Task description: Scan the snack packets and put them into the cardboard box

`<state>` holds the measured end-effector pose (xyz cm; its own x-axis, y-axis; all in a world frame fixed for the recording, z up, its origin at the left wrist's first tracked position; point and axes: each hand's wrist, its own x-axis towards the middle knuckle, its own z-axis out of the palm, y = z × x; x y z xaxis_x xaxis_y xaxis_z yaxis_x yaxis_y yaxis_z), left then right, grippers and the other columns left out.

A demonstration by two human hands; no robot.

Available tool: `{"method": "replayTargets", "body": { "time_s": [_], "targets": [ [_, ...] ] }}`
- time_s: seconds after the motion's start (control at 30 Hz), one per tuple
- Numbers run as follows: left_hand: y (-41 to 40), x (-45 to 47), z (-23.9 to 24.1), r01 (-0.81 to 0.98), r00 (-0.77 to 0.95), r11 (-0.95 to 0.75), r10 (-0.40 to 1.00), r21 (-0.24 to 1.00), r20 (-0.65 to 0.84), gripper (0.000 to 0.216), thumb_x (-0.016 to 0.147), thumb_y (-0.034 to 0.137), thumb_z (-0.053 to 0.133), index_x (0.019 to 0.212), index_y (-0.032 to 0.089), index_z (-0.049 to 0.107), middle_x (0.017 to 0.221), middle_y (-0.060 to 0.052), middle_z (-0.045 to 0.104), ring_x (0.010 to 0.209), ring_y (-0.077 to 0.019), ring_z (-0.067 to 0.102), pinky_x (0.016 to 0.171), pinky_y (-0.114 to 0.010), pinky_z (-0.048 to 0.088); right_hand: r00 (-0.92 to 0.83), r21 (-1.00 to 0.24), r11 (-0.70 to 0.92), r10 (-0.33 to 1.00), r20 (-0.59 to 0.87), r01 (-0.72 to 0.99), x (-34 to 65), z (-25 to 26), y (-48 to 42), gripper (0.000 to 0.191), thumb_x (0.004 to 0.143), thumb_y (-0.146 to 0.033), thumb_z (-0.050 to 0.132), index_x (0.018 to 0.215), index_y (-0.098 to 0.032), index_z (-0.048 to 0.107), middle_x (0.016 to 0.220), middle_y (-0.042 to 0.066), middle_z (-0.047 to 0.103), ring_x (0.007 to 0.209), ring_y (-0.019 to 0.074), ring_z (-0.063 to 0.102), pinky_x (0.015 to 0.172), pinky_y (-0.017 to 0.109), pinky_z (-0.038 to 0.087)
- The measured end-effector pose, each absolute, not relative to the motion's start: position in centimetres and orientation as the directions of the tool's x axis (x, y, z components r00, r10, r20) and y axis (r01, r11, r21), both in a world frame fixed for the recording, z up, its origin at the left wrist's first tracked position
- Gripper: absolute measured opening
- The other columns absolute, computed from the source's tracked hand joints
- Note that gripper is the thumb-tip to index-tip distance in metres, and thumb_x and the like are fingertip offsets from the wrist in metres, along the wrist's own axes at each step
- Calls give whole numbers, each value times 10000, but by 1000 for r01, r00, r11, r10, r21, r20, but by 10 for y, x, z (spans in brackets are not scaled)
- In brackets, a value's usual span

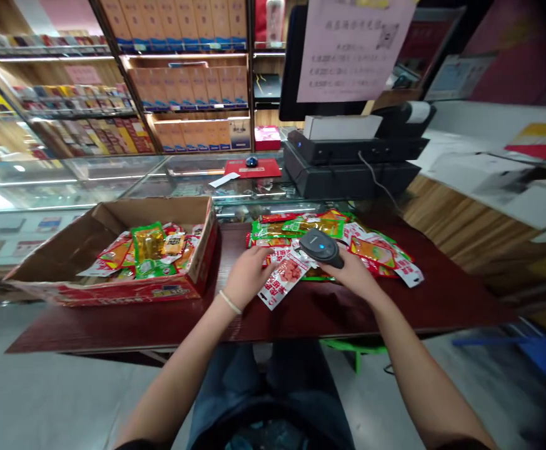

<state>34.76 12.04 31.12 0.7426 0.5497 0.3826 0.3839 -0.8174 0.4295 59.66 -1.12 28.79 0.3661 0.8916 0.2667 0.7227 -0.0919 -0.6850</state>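
Above a dark-red table (127, 325), a scanner (318, 245) is grasped by the right hand (358, 276); 1 white packet (284, 280) is overlapped by the left hand (247, 275), fingers half-curled, grip unclear.

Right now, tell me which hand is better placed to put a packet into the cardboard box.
Probably the left hand: it is nearer the cardboard box and right at the white-and-red packet, while the right hand is occupied, holding the scanner.
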Motion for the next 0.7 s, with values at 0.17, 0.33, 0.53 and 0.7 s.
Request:
{"method": "replayTargets", "body": {
  "time_s": [0.17,0.33,0.53,0.7],
  "targets": [
    [93,383,251,487,783,-805,574,338,240,699,725,535,711,1283,158,522,1234,-174,533,1120,-326,531,948,-447,446,416,-709,-124,873,255,694,598,279,-39,423,765,-385,664,1150,-211,654,1074,74,722,990,281,657,886,433,507],
    [85,388,251,553,774,-789,605,267,184,573,752,472,688,1231,186,555,1149,-153,587,1061,-316,564,875,-409,461,442,-725,-133,860,254,676,598,272,-45,435,770,-370,662,1179,-225,633,1076,64,722,1000,277,658,900,433,502],
    [105,379,287,618,719,-703,686,351,107,262,900,251,435,1051,204,643,820,-96,694,759,-241,663,716,-319,458,495,-679,-151,796,347,719,597,280,-24,423,750,-390,669,1131,-210,637,1038,72,721,949,270,665,838,386,507],
    [160,380,289,255,438,-474,834,843,336,260,914,297,446,1063,208,640,931,-67,706,851,-197,650,767,-278,453,519,-686,-124,752,406,717,598,299,15,465,726,-410,680,1141,-211,615,982,73,726,906,272,671,768,361,509]
  ]
}}
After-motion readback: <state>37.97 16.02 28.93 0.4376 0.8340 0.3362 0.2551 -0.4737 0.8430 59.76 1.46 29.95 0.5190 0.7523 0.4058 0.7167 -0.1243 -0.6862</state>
